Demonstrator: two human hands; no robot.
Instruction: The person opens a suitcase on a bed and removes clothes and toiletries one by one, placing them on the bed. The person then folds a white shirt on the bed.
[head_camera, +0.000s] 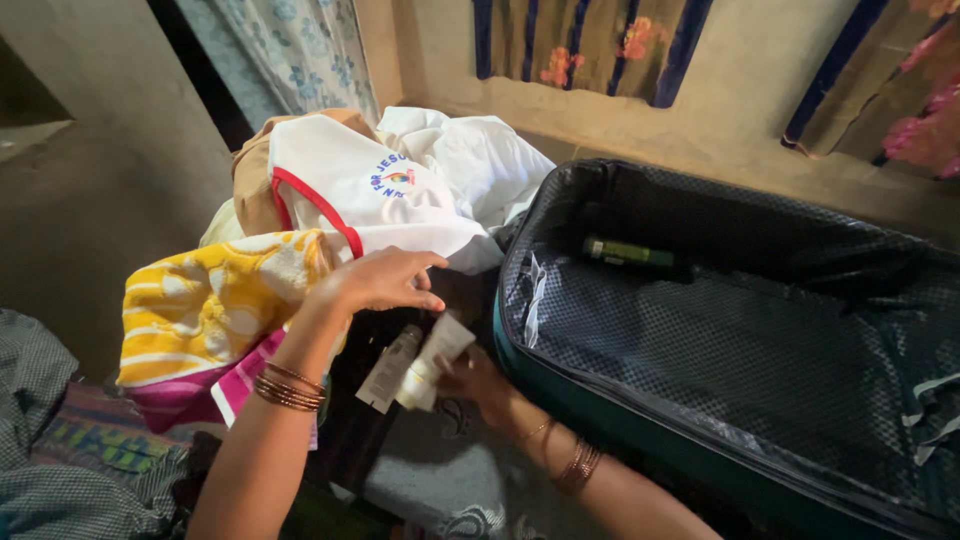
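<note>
My left hand hovers, fingers apart and holding nothing, over the edge of a pile of clothes, just above two white tubes. My right hand grips the lower end of one white tube; a second white tube lies right beside it. The pile holds a white shirt with red trim, a yellow and white towel and a pink cloth. To the right lies an open suitcase with dark checked lining, and a green bottle rests inside near its far wall.
A brown garment and more white cloth top the pile. Patterned curtains hang on the wall behind. Grey checked fabric sits at the lower left, and a grey cloth lies under my right forearm.
</note>
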